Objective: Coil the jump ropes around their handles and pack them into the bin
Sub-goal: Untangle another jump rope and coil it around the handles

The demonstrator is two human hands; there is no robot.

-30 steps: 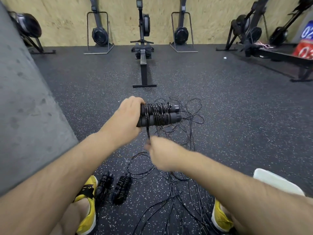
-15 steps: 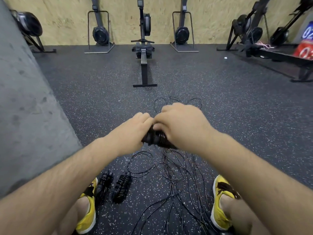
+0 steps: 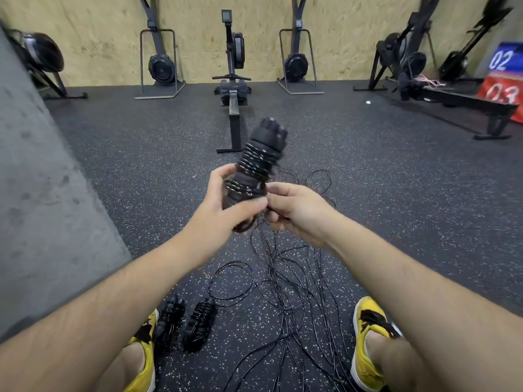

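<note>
Jump ropes (image 3: pixel 285 292) lie as a loose black tangle on the speckled floor, below the held bundle (image 3: pixel 257 162) and nearer the person. Single strands cannot be followed through the tangle, and it runs off the bottom edge. Two coiled bundles (image 3: pixel 169 321) (image 3: pixel 199 323) lie side by side lower and left of the held bundle, just beside the left yellow shoe (image 3: pixel 144 360), which is cut off by the frame. The right shoe (image 3: pixel 368 335) sits lower and right, part hidden by the forearm.

The held bundle, a pair of handles wound with cord, is in the air and tilted, with its top leaning away and to the right. That top end is blurred. The left hand (image 3: pixel 226 213) is wrapped round its lower part and hides the bottom end. The right hand (image 3: pixel 297 207) touches the left thumb. Its fingers are curled and pinch a strand (image 3: pixel 263 241) that hangs from the bundle to the tangle; the pinch itself is hidden.

Beyond the held bundle stands a rowing machine (image 3: pixel 233 108), its rail partly covered by the bundle's top.
</note>
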